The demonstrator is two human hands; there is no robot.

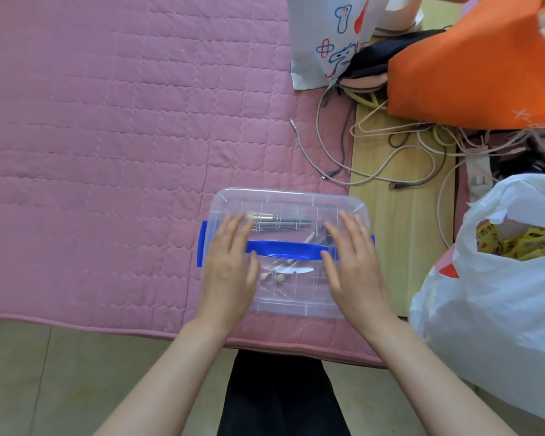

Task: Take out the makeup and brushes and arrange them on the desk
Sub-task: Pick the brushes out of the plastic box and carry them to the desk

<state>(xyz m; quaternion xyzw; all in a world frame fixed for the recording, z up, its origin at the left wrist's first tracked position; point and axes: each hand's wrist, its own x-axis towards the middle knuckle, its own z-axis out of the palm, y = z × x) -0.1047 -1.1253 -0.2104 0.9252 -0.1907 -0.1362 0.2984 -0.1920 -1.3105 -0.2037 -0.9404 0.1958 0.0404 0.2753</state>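
A clear lidded box (288, 202) with blue handle (283, 249) holds makeup brushes (280, 220). The left hand (228, 265) and right hand (354, 265) lie flat on its lid, fingers straight, apart.

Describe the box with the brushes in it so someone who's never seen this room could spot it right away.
Start at the big pink quilted cover and go to its near right corner, beside the wooden strip with tangled cables. There sits the clear plastic box, lid on, under the left hand and right hand. Its blue handle and blue side clips set it apart from the bags nearby.
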